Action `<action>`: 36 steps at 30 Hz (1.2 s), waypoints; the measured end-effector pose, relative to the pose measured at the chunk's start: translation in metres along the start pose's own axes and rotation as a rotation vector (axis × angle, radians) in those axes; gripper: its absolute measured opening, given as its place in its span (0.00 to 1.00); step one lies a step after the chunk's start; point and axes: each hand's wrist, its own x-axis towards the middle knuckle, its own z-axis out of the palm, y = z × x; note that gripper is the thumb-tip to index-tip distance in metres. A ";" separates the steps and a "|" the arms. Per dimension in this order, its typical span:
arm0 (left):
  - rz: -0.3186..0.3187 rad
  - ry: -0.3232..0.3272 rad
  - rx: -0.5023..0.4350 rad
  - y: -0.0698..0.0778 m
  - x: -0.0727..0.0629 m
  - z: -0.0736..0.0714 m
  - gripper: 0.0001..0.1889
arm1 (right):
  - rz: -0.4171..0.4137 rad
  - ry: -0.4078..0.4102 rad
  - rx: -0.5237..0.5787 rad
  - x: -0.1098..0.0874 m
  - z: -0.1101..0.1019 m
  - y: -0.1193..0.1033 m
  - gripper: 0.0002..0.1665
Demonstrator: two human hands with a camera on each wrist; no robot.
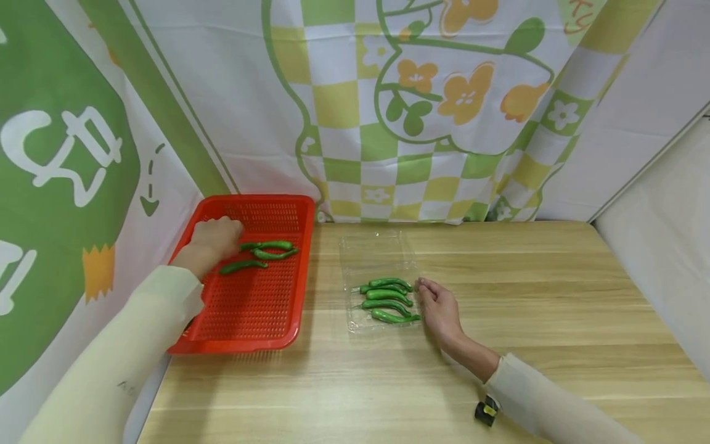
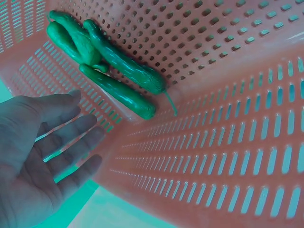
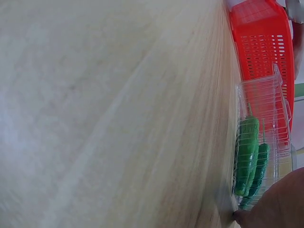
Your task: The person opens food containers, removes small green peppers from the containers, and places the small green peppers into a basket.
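My left hand (image 1: 216,237) is inside the red plastic basket (image 1: 304,277), left of several green chili peppers (image 1: 272,245). In the left wrist view, the fingers of the left hand (image 2: 52,142) are spread and hold nothing, a little apart from the peppers (image 2: 126,71). A clear plastic clamshell box (image 1: 355,324) lies with its lid (image 1: 371,250) folded back, and several green peppers (image 1: 385,295) sit side by side in it. My right hand (image 1: 442,311) pinches the box's right edge; its fingertips are partly hidden in the right wrist view.
A small black and yellow object (image 1: 486,411) lies by the right sleeve on the wooden table (image 1: 532,296). Behind the table hangs a patterned cloth (image 1: 388,142), and another covers the left side. The basket's raised walls surround the left hand.
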 end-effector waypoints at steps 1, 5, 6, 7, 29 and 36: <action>-0.003 0.003 -0.004 0.000 0.000 -0.001 0.02 | 0.001 0.003 0.001 0.000 0.000 0.000 0.23; -0.004 0.020 -0.035 -0.001 -0.002 -0.004 0.04 | 0.003 0.005 0.010 -0.001 0.000 0.000 0.23; -0.002 0.028 -0.045 0.000 -0.003 -0.005 0.05 | 0.005 0.005 0.014 -0.001 0.000 0.000 0.23; 0.001 0.039 -0.055 0.000 -0.004 -0.006 0.07 | 0.007 0.003 0.019 -0.001 0.000 0.000 0.23; 0.128 0.182 -0.047 0.064 -0.018 -0.038 0.22 | -0.005 -0.009 0.058 -0.003 0.001 0.002 0.23; 0.176 0.218 -0.047 0.101 -0.024 -0.046 0.22 | -0.005 -0.017 0.068 -0.004 0.000 0.002 0.24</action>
